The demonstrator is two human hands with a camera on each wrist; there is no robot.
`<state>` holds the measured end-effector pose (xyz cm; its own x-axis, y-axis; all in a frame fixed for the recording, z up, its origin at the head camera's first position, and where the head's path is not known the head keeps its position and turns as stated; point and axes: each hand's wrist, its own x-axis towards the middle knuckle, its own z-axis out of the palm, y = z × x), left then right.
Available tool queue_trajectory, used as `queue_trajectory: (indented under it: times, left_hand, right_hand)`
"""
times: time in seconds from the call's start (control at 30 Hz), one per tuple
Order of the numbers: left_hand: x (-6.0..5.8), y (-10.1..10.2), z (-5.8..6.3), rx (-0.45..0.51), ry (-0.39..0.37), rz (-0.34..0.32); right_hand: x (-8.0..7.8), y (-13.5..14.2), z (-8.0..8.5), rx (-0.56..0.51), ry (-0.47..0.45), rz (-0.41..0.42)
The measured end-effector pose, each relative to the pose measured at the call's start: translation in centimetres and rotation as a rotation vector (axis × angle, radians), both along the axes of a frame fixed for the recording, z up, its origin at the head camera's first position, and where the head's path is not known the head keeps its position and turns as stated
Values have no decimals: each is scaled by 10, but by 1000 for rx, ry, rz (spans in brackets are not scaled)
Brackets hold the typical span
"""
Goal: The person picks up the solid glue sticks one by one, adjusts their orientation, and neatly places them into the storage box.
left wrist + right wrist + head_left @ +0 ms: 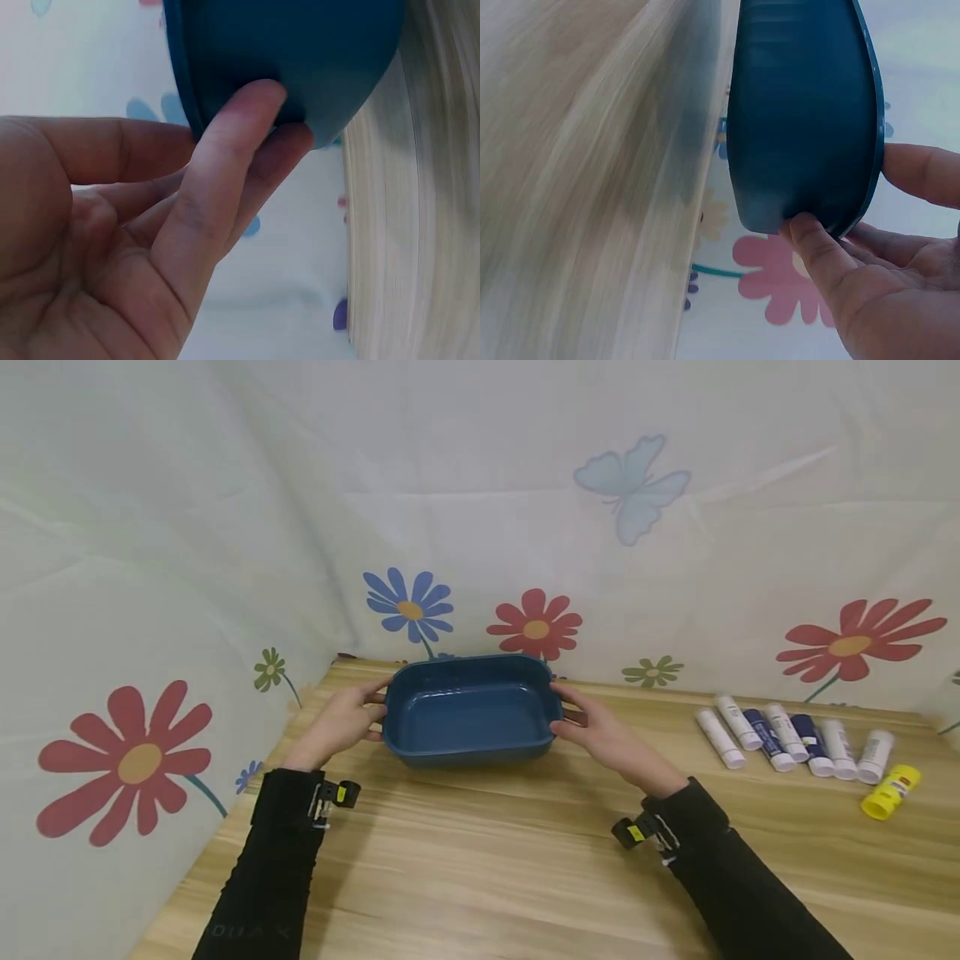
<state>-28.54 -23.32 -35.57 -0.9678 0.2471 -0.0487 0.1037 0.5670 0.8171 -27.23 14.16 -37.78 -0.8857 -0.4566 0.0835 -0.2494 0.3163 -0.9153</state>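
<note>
A dark blue rectangular plastic basin [471, 718] with rounded corners, nothing inside it, is in the middle of the head view, tipped so its inside faces me. At its left end my left hand [339, 724] holds the rim and end wall between thumb and fingers. My right hand [609, 737] grips the opposite end the same way. In the left wrist view, fingertips press the outer wall of the basin [315, 52]. From the right wrist, cloth shows between the basin [806, 112] and the wooden tabletop, so that end looks raised.
On the right of the wooden table [465, 860] lie several white and dark blue glue sticks [780, 731] in a loose row. A yellow glue stick [891, 792] lies at the row's right end. Behind the table hangs a flower-print cloth [480, 527].
</note>
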Motion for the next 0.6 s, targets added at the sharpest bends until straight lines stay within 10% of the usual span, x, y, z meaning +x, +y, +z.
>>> queue_trajectory:
  times: [0.6]
  left_hand:
    - [9, 67, -13, -12, 113, 3]
  right_hand:
    - [28, 55, 12, 43, 37, -203]
